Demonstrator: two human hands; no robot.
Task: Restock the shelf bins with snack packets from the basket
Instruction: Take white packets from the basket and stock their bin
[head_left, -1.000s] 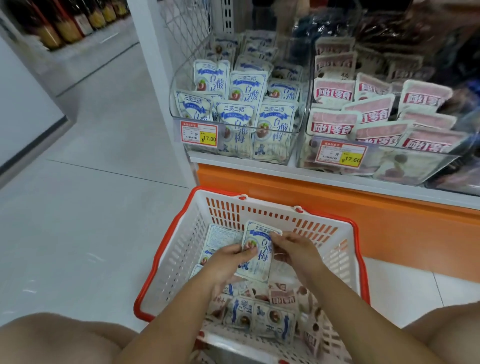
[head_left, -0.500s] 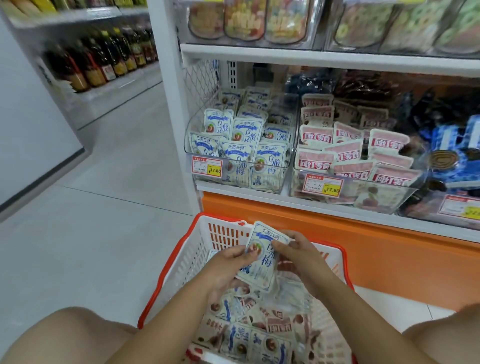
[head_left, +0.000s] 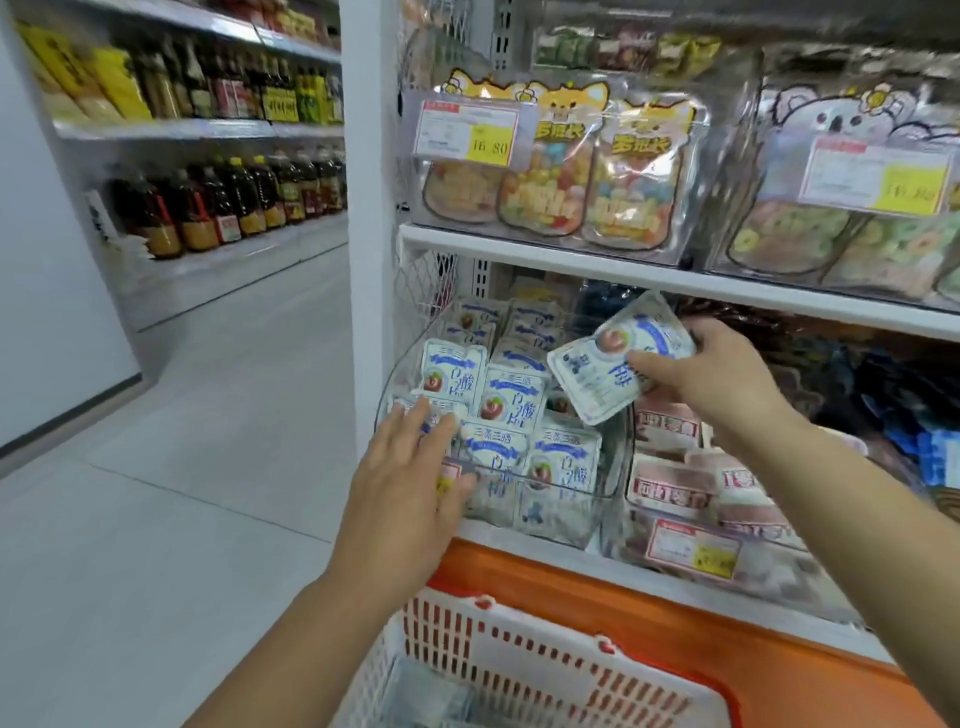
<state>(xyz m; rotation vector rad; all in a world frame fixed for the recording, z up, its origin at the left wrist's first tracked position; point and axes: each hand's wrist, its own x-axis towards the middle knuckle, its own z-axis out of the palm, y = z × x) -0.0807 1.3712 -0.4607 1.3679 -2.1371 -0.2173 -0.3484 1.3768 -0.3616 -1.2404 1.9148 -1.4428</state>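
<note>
A white-and-blue snack packet is held tilted in the right hand, whose fingers are curled round the packet's right end. It is held above the clear bin on the lower shelf. The bin is filled with upright packets of the same kind. The left hand is spread wide with nothing held, and its fingers are laid against the bin's front left corner. Pink-labelled packets are seen in the neighbouring bin to the right. The white basket with a red rim is seen below the shelf.
</note>
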